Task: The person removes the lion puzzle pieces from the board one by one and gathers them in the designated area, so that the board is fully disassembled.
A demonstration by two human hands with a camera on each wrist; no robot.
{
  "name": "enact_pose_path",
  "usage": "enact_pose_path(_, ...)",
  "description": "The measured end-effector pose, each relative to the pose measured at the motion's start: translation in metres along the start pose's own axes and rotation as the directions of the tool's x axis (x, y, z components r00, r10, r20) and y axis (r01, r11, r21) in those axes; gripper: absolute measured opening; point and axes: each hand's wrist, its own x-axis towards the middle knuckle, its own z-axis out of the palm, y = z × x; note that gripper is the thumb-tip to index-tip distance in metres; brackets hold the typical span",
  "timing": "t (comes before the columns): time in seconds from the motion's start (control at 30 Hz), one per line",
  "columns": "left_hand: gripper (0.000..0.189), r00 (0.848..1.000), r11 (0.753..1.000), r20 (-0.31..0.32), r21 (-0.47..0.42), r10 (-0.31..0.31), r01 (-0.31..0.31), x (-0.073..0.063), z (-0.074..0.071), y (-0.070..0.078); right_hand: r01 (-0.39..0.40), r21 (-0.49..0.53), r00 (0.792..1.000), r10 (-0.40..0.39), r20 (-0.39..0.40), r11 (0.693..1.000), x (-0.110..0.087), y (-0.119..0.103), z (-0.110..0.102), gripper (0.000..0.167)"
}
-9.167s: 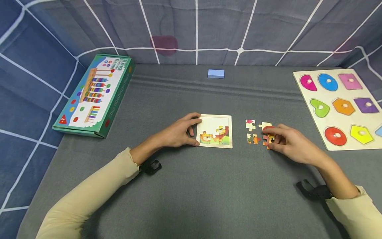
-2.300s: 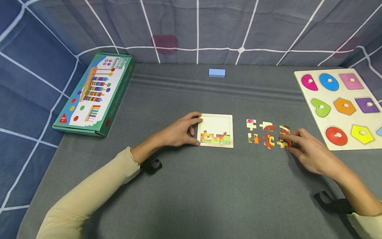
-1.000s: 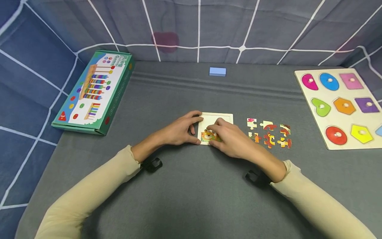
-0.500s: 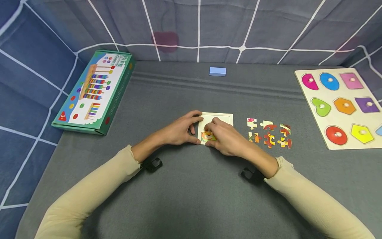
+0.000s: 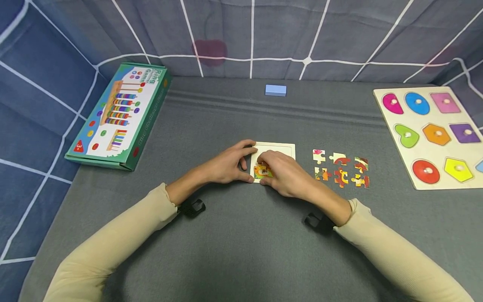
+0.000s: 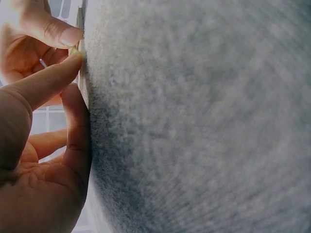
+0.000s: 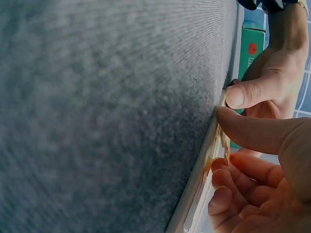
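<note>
A small wooden puzzle tray (image 5: pixel 277 146) lies flat in the middle of the table. My left hand (image 5: pixel 230 162) grips its left side, with the thumb at the lower left corner and the fingers along the edge above. Over the tray's lower part, my right hand (image 5: pixel 288 173) pinches a jigsaw piece (image 7: pixel 226 145), which looks slightly tilted up from the tray in the right wrist view. An orange tiger face (image 5: pixel 262 171) shows left of the right fingers; the hand hides the tray's lower right. In the left wrist view both thumbs meet the tray's edge.
Several loose jigsaw pieces (image 5: pixel 341 177) lie in two rows right of the tray. A shape board (image 5: pixel 407 159) with knobbed pieces stands farther right. A green game box (image 5: pixel 117 117) lies at the left, and a blue block (image 5: pixel 275 90) at the back.
From the loose pieces my right hand has come left onto the tray, then shifted slightly left there; the tiger-face area now looks tilted. The loose pieces are now spread in two spaced rows.
</note>
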Motion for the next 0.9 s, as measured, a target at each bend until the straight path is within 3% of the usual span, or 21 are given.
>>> enact_pose_path(0.57, 0.079, 1.0, 1.0, 0.003, 0.01, -0.018, 0.018, 0.0001, 0.0003, 0.001, -0.011, -0.027, 1.0, 0.011, 0.024, 1.0, 0.0012, -0.0006, -0.0041, 0.035)
enact_pose_path(0.9, 0.081, 1.0, 1.0, 0.003, 0.021, -0.012, 0.012, 0.0004, 0.0, 0.0006, -0.006, -0.021, 1.0, 0.005, -0.018, 1.0, -0.0053, 0.0015, -0.008, 0.04)
